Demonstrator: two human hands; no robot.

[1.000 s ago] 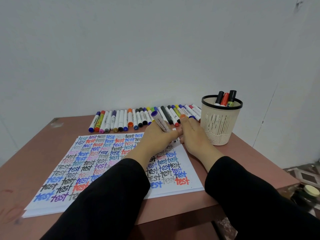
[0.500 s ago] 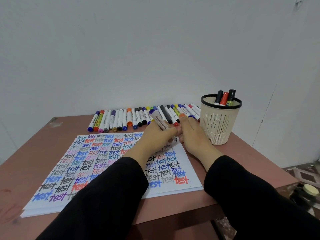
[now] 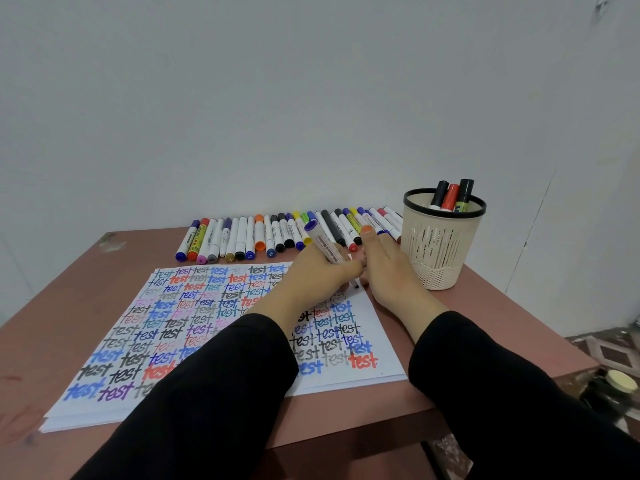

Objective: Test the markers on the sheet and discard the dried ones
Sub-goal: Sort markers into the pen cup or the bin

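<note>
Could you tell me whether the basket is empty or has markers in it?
Not empty: three markers stand in the basket, their black, red and black caps poking above its rim.

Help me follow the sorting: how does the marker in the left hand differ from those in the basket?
The held marker is gripped by the left hand, slanted, bare tip down at the sheet; the basket markers stand nearly upright in the basket. The held marker's top end is purple; the basket markers show black, red and black caps. All look similarly thick.
</note>
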